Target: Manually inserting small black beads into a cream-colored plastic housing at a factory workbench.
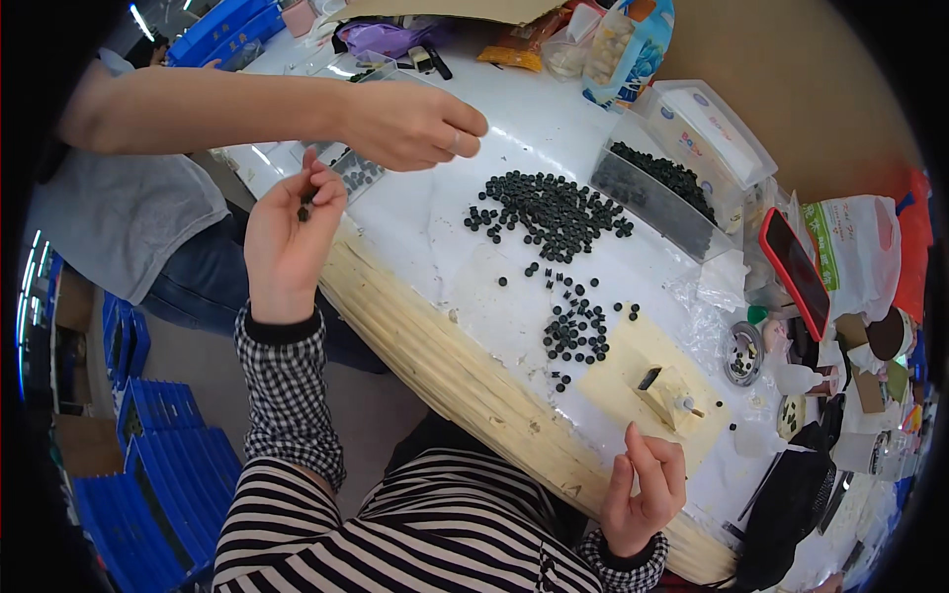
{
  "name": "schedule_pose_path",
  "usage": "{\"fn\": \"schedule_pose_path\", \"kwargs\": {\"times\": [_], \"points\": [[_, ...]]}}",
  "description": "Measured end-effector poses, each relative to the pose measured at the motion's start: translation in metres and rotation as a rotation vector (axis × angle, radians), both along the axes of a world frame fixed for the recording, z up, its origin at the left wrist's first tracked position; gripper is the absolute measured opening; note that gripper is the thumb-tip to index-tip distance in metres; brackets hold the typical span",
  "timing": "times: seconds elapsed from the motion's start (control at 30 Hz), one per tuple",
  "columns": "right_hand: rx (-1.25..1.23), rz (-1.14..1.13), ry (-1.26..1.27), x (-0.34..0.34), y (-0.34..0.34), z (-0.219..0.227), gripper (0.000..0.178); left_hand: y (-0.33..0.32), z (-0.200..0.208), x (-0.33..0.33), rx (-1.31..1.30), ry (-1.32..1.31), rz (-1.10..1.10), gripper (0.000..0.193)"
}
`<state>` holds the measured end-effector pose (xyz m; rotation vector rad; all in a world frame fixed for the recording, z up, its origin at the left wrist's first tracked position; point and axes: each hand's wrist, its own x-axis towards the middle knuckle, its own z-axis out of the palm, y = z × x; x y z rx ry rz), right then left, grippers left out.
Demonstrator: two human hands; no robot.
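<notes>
My left hand is raised over the table's left edge, palm up. Its fingers curl round a few small black round parts. Close to the table's front edge is my right hand, thumb and fingers drawn together; anything between the tips is too small to make out. Just beyond it, a small cream-coloured block with a metal pin stands on a pale yellow board. A small cluster of black round parts lies beside the board, and a larger pile spreads farther back.
From the left, another person's hand reaches over a clear divided box. A clear bin of black parts stands at the back right. A red-edged phone leans near bags and bottles. Blue crates stand low at left.
</notes>
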<state>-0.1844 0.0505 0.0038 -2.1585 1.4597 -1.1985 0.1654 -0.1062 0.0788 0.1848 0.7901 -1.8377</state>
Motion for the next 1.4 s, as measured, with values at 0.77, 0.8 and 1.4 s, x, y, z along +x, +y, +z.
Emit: {"fn": "schedule_pose_path", "kwargs": {"times": [0.77,0.8,1.4], "points": [[0.075,-0.276,0.225,-0.06,0.008,0.026,0.016,0.124,-0.055,-0.148,-0.436,-0.596,-0.611,0.026],[0.075,-0.271,0.243,-0.056,0.009,0.023,0.016,0.125,-0.055,-0.152,-0.441,-0.644,-0.631,0.026],[-0.075,-0.08,0.111,-0.003,-0.001,0.03,0.034,0.121,-0.076,-0.179,-0.595,-0.602,-0.703,0.028]]}}
